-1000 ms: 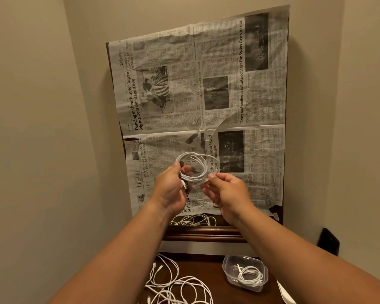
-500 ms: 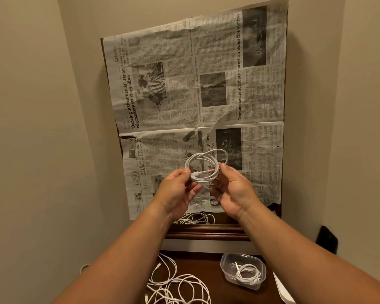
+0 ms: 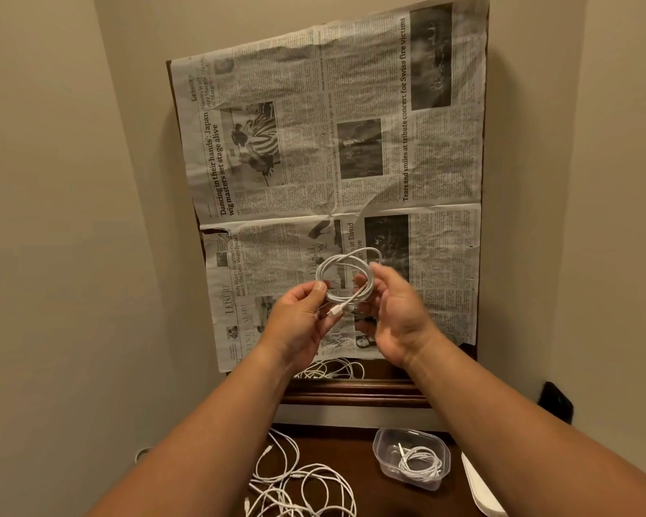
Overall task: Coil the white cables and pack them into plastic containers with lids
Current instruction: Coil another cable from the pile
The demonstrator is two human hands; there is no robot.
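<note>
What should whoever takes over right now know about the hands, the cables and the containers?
Left hand: pinches the held coil at its left side, up in front of the newspaper.
Right hand: fingers curled round the same coil's right side.
Done: a packed coil lies in the plastic container, which has no lid on.
Left: pack the held coil, coil the loose cables on the dark wood and the cables on the ledge, then fit lids.

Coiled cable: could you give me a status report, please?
Left hand, right hand both grip coiled cable. Container open, one coil inside. Nothing blocking.
</note>
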